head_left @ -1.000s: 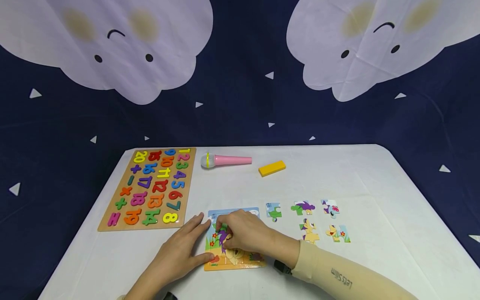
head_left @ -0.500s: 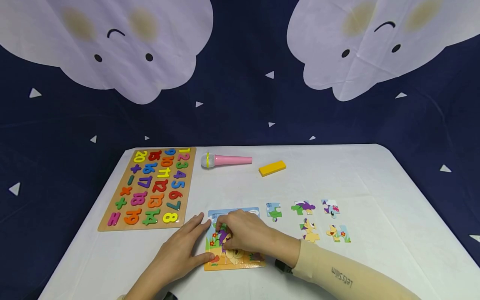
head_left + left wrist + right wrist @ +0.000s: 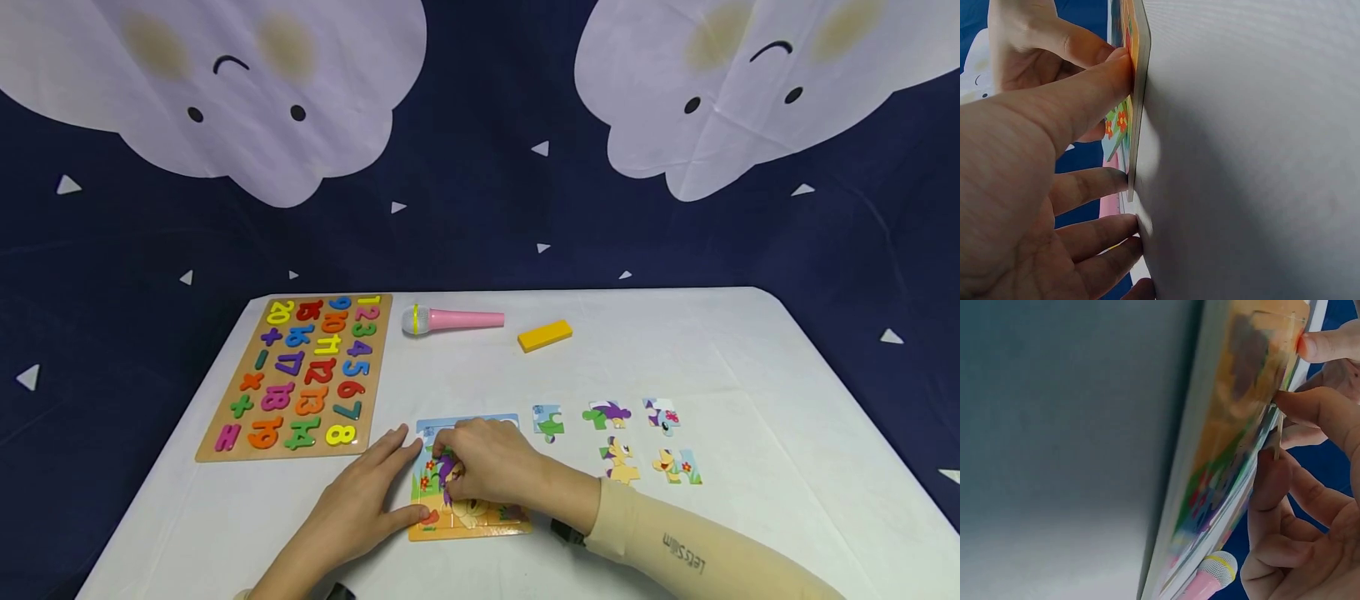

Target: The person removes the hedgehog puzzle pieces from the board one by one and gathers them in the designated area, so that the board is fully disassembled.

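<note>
Nearest in the head view, a cream sleeve [image 3: 690,542] with dark lettering, on the right forearm. Next, spread loosely at the left side of a puzzle board [image 3: 487,532] and without a grip on anything, the left hand [image 3: 360,492], with thumb pressed near the orange lower-left corner. Over the same board, the right hand [image 3: 491,458], pinching with barely parted thumb and fingertip a puzzle piece [image 3: 1117,132] with red flowers, tilted above the board's left part. Impossible to tell whether touching the board beneath. To the right, on the white table [image 3: 735,358], two loose pieces [image 3: 621,472]; farther, three more pieces [image 3: 611,417] in a row. Well to the left, a wooden number board [image 3: 247,456] with coloured numerals and signs. Toward the far edge, a yellow block [image 3: 545,336], and left of it, a pink microphone [image 3: 465,320]. Behind, a dark blue backdrop [image 3: 480,192] with white triangles and upside-down clouds.
</note>
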`<action>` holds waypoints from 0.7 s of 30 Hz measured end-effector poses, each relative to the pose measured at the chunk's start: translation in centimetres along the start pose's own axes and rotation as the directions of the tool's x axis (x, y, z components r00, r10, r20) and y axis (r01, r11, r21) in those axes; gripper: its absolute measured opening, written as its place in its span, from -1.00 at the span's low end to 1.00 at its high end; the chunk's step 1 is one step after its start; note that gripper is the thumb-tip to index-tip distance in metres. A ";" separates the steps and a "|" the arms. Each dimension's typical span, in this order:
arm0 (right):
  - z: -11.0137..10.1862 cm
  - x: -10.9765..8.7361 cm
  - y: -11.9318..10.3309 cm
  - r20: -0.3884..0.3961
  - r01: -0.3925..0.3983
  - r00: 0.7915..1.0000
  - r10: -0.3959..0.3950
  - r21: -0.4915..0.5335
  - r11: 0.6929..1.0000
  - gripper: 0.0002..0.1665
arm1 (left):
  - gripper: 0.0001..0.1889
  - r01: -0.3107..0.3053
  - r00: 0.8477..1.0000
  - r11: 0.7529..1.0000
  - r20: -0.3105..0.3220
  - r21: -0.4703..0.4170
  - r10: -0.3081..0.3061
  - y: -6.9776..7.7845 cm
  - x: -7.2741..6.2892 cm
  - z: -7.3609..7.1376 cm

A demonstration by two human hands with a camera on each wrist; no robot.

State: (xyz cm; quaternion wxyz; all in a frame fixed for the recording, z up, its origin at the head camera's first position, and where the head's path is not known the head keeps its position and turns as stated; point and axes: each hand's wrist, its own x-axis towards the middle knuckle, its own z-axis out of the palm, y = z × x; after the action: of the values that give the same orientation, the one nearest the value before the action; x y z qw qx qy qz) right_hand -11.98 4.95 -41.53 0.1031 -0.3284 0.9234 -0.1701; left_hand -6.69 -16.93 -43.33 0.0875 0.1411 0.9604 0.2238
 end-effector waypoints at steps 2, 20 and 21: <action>0.1 0.0 0.1 -0.017 0.015 1.000 -0.015 -0.020 1.000 -0.58 | -0.05 0.001 1.000 1.000 0.003 0.000 -0.001 0.0 0.0 0.0; 0.2 0.3 0.7 -0.029 -0.003 1.000 0.004 0.033 0.999 -0.47 | -0.05 -0.014 1.000 1.000 -0.005 0.011 0.014 0.0 0.0 0.0; 0.2 0.3 0.7 -0.027 -0.003 1.000 0.004 0.038 0.999 -0.49 | -0.06 -0.011 1.000 1.000 -0.004 0.010 0.012 0.0 0.0 0.0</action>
State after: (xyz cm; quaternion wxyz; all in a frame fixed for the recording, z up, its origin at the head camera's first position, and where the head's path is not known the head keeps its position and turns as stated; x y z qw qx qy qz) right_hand -12.56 5.21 -42.02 0.0969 -0.3226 0.9218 -0.1919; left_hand -6.65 -16.94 -43.30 0.0836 0.1466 0.9608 0.2198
